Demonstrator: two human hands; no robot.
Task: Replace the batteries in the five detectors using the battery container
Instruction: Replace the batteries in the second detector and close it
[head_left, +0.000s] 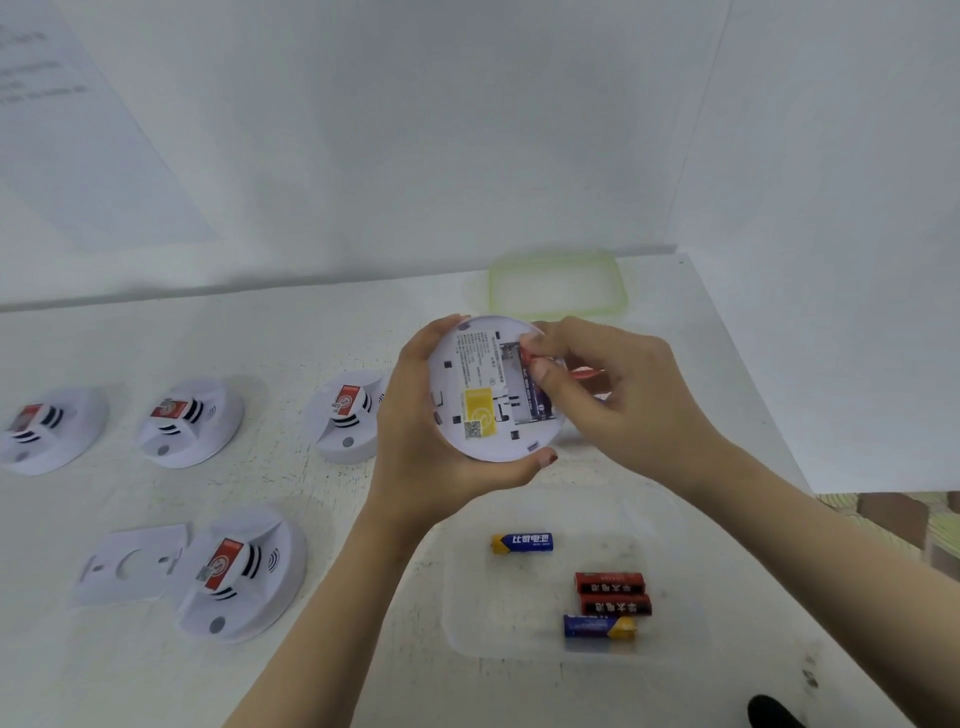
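- Four detectors sit dome-up on the counter, left of the held detector; a loose plate lies by the lower one.
- The left hand cradles the held detector back-up, its fingers curled round the rim.
- A blue battery already lies in its open bay.
- The right hand works at that bay, fingers clamped on a red battery.
- I'd say the step is seating it; next it needs lining up and pressing home.
- The container sits below the held detector with four batteries; its lid lies behind.
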